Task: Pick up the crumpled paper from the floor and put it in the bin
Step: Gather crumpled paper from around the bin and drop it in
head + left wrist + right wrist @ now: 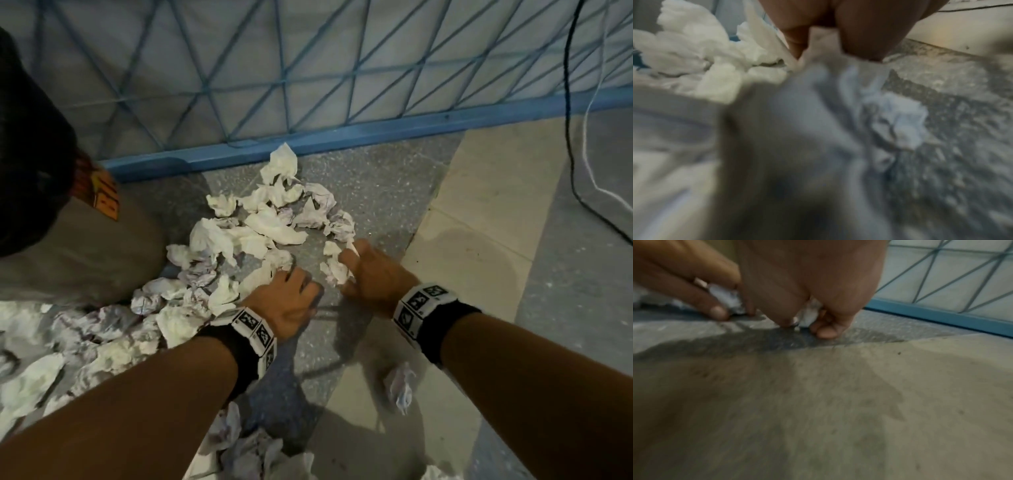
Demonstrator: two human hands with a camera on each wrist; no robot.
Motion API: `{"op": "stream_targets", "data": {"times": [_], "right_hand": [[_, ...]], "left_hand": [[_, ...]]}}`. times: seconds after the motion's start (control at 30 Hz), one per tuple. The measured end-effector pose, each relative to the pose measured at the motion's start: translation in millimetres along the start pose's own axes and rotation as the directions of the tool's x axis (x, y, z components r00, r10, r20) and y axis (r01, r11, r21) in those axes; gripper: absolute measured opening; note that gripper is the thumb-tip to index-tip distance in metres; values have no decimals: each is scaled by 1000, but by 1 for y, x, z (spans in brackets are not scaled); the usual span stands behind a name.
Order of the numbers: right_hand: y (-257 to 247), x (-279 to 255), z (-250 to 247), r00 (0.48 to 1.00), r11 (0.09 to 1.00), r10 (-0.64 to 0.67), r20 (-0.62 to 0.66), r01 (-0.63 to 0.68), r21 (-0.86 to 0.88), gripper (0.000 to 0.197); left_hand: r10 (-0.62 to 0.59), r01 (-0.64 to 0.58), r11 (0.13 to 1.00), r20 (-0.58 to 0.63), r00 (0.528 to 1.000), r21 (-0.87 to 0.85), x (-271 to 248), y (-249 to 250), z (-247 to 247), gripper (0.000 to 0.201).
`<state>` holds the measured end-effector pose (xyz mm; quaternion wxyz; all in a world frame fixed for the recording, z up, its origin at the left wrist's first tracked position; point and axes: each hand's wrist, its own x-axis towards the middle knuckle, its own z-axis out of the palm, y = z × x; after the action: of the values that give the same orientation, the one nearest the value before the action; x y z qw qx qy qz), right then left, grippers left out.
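Observation:
Several crumpled white papers form a pile [260, 222] on the grey floor. My left hand [291, 291] is down at the pile's near edge, and in the blurred left wrist view its fingers [865, 32] pinch a piece of crumpled paper [818, 48]. My right hand [363, 270] is just right of it, with fingers curled round a small crumpled paper [337, 270]. That white paper [807, 314] shows between the curled fingers [824, 331] in the right wrist view. The dark bin [34, 137], with an orange label, stands at the far left.
A blue metal grille [308, 68] with a blue base rail [308, 140] closes off the far side. A black cable [571, 137] and a white one [586, 137] hang at the right. More papers lie at lower left [68, 342], and one under my right forearm [400, 383].

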<state>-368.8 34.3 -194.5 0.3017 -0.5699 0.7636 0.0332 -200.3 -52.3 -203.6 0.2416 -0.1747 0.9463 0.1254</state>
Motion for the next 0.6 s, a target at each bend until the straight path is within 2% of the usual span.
{"op": "stream_targets", "data": {"times": [0.13, 0.2, 0.27, 0.33, 0.47, 0.6], "right_hand": [[-10, 1, 11, 996, 999, 11, -92, -7, 43, 23], [-13, 4, 7, 999, 1000, 12, -44, -11, 26, 23], [-13, 4, 1, 1000, 1000, 3, 18, -3, -9, 27], [-16, -3, -4, 1000, 1000, -10, 13, 10, 2, 24], [-30, -31, -25, 981, 988, -85, -175, 105, 114, 12], [-64, -54, -80, 919, 952, -204, -338, 266, 150, 8]], "left_hand": [[64, -64, 993, -4, 998, -104, -6, -10, 7, 42], [120, -118, 983, 3, 993, -140, -5, -11, 8, 47], [132, -135, 982, -33, 991, -134, -9, -9, -3, 41], [135, -146, 983, -104, 985, -108, -19, -11, -15, 37], [212, -268, 949, -299, 931, -164, -64, -18, -61, 26], [175, -273, 950, -466, 867, -151, -122, -38, -122, 22]]}}
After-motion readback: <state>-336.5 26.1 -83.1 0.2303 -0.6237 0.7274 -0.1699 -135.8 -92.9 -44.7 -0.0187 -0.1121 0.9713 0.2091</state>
